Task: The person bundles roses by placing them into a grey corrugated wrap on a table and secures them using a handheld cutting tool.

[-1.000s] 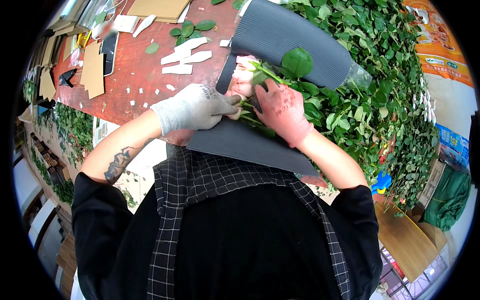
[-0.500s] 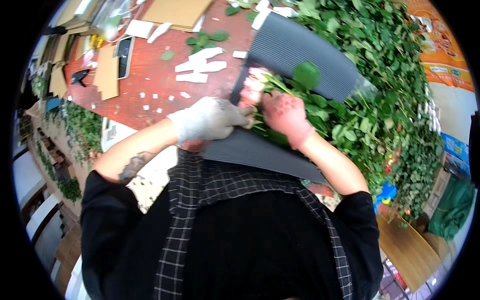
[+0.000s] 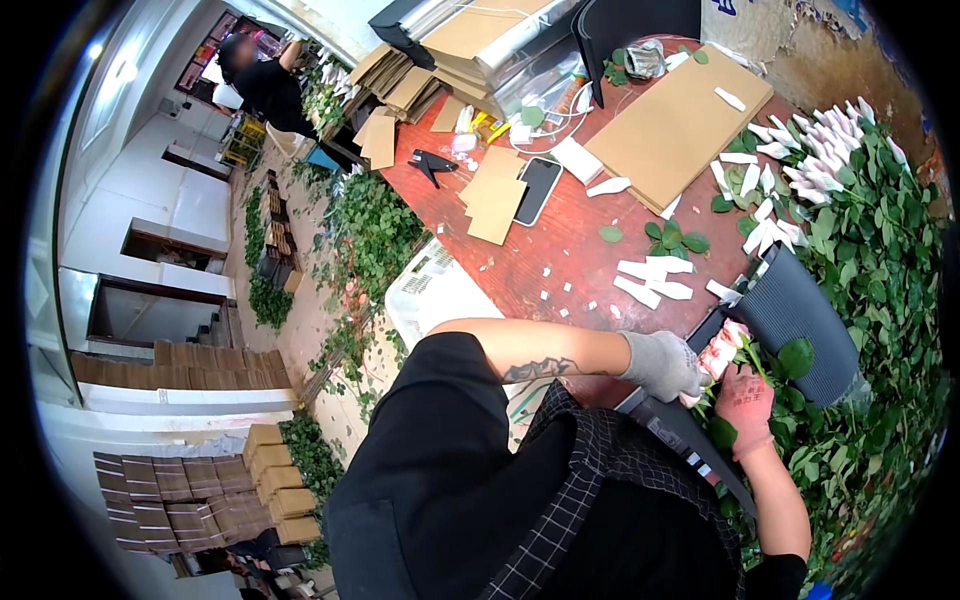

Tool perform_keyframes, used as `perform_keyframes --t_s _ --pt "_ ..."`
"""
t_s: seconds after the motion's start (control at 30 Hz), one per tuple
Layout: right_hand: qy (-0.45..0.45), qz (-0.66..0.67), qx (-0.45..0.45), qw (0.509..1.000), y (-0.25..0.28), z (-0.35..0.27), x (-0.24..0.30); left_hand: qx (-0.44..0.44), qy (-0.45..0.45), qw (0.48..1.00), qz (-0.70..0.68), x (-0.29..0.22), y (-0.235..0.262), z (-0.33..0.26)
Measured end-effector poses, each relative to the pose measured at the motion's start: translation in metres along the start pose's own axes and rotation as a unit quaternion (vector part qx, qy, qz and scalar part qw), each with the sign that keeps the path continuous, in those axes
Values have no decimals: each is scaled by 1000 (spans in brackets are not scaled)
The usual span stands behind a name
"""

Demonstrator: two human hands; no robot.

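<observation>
A small bunch of pale pink roses (image 3: 718,350) with green stems lies between the flaps of a dark grey ribbed sheet (image 3: 800,315). My left hand (image 3: 665,365), in a grey-white glove, closes its fingers at the blooms' near left side; its fingertips are partly hidden. On the right, my right hand (image 3: 745,405), in a pink glove, curls round the stems just below the blooms. A large green leaf (image 3: 796,357) stands over the ribbed sheet. The sheet's near flap (image 3: 685,440) lies under my wrists against my checked apron.
Heaped leafy stems (image 3: 880,290) fill the right side, with white-sleeved buds (image 3: 825,150) behind. On the red table (image 3: 490,260) lie white sleeves (image 3: 655,280), a phone (image 3: 539,190), a black stapler-like tool (image 3: 432,165) and cardboard (image 3: 690,125). A person (image 3: 270,85) stands far left.
The head view has swung left, so the table and hands appear further right and more of the room shows. Both hands stay at the roses, with only slight finger movement.
</observation>
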State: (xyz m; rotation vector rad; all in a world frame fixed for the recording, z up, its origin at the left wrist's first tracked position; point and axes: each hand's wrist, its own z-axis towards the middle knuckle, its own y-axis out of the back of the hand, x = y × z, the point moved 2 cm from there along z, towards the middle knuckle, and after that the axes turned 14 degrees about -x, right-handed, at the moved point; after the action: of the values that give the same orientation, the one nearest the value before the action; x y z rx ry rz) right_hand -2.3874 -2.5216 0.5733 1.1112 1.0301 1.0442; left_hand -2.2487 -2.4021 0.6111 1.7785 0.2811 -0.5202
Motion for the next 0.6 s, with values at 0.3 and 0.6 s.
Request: perform_keyframes --t_s 0.3,0.6 --pt "192 -351 -133 907 -66 -15 -18 -158 -7 987 -9 9 4 12" --pt "-64 65 -25 996 17 8 -20 -64 20 997 38 2 2 19"
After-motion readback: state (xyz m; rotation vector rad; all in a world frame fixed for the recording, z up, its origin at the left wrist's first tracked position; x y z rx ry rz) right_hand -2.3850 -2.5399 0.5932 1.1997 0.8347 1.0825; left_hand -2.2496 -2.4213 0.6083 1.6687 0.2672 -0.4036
